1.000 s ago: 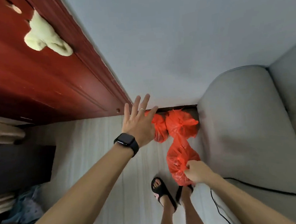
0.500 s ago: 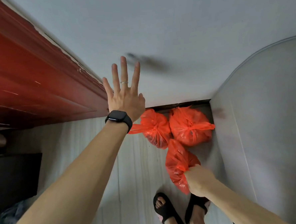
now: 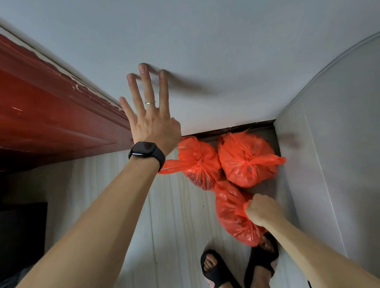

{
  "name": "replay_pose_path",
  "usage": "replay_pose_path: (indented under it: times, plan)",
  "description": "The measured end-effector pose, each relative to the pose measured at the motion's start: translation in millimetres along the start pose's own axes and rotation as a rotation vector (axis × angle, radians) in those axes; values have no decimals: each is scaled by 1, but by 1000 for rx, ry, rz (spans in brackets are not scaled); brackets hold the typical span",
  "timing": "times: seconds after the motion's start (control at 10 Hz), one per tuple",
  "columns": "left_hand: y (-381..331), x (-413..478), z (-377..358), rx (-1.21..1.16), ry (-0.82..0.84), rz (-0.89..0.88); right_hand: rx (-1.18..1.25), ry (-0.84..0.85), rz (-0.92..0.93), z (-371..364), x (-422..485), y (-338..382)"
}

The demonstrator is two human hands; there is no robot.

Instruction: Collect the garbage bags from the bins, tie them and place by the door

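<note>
Two tied bags [image 3: 245, 162] are laid beside the red door [image 3: 38, 122]. A third bag [image 3: 231, 217], also near it, is gripped by the right hand [image 3: 263, 209], fingers curled. The left hand [image 3: 154, 126] is held with fingers spread wide.

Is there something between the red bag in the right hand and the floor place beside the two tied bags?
Nothing visible blocks it. The right hand grips the red bag right next to the two tied bags, with bare floor to its left. Only the person's right sandal lies near its lower end.
</note>
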State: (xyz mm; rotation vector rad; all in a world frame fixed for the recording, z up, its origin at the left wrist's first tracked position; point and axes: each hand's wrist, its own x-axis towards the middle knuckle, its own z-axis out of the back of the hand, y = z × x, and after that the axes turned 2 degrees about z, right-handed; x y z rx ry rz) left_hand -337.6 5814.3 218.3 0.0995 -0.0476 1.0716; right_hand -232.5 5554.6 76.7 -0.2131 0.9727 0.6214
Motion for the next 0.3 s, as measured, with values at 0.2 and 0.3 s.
replay_pose_path:
  times: [0.2, 0.3]
  plan:
    - [11, 0, 2, 7, -7, -49, 88, 178, -27, 5, -1, -8]
    - [14, -1, 6, -17, 7, -71, 93, 142, 43, 9, -5, -2]
